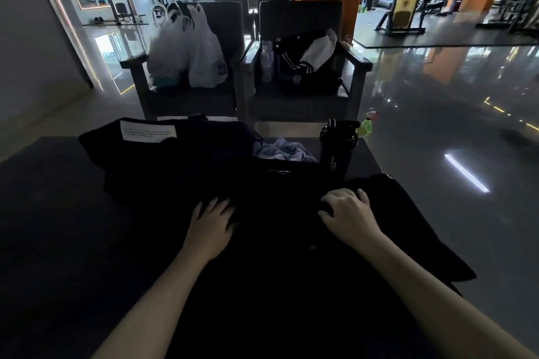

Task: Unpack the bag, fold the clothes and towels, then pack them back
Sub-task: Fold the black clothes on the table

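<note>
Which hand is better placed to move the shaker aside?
Right, probably. The right hand lies on the garment just in front of the shaker. The left hand is farther off and would have to reach across.

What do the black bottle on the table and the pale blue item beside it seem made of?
Black bottle: probably hard plastic, glossy, with highlights on its moulded lid. Pale blue item: soft matte fabric, crumpled into loose folds; fibre cannot be told.
</note>
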Demonstrator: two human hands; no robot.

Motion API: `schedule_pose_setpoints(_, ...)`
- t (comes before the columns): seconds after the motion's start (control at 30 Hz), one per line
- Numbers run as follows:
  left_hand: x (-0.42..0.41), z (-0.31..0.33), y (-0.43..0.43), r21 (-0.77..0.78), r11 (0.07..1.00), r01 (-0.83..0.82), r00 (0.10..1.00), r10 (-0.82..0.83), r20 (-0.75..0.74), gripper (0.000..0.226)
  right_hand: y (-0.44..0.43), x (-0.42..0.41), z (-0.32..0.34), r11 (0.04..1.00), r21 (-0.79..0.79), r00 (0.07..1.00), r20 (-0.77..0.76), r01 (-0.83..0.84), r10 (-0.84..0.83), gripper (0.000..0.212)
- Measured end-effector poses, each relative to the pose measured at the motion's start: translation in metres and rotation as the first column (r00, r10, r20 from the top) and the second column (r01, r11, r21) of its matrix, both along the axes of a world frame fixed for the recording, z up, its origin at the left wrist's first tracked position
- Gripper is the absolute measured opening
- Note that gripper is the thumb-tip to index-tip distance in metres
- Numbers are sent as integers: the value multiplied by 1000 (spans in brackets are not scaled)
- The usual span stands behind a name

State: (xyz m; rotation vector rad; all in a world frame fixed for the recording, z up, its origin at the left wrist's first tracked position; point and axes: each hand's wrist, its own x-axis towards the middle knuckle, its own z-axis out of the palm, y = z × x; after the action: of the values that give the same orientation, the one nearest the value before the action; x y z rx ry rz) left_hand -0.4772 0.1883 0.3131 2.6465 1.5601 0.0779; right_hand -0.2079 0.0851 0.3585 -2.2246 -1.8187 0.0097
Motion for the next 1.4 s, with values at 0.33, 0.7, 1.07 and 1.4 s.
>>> schedule_pose_setpoints(0.33,-50,-21,-107,-143,979,-145,954,176,244,48,-108,-72,-33,981,-117,958,-262,-153,118,38)
schedule_pose_setpoints(0.7,-84,-18,-177,-145,866,-479,855,497,146,34,-184,-107,-49,972,-115,971,-102,203,-215,42)
schedule_pose_setpoints(1.07,-95,-4,-167,-595,692,-409,441,720,536,22,-200,-114,-46,942,-103,857,-391,320,-334,16)
schedule_pose_setpoints(1.4,-128,6,-135,-660,687,-303,373,723,581,41,-186,-117,-27,924,18,340,-933,383,-122,25)
